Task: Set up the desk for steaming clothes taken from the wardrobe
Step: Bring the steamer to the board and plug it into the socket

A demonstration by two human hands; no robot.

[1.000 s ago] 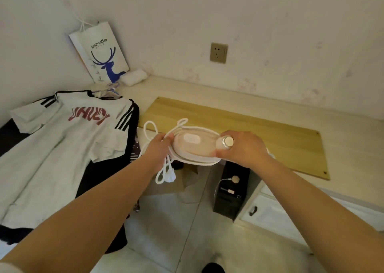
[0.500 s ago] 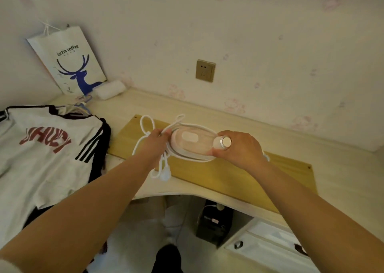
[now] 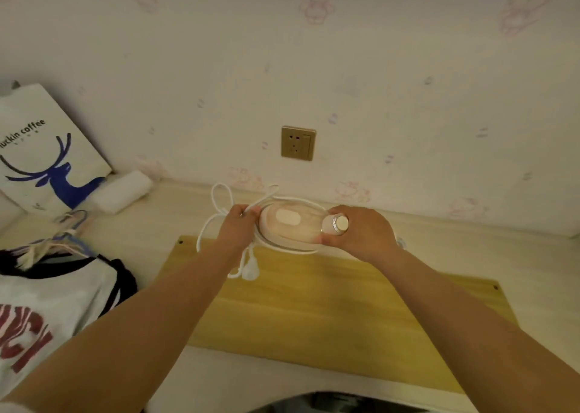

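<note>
Pink-and-white steamer (image 3: 293,230) held over surface (image 3: 470,255): left hand (image 3: 237,228) grips its front end and white cord (image 3: 219,205), right hand (image 3: 361,233) clasps rear.

Probably a home bedroom: cartoon-print wallpaper (image 3: 314,1), wall socket (image 3: 298,142), desk (image 3: 470,255), shirt on hangers (image 3: 59,287), coffee-shop paper bag (image 3: 40,148).

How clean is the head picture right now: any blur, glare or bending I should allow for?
Head view: dim, warm light, soft all over; the steamer and cord look washed out, the bag lettering still reads. Wide-angle bending curves the desk edge. No hard glare; faint shadows under both hands.
</note>
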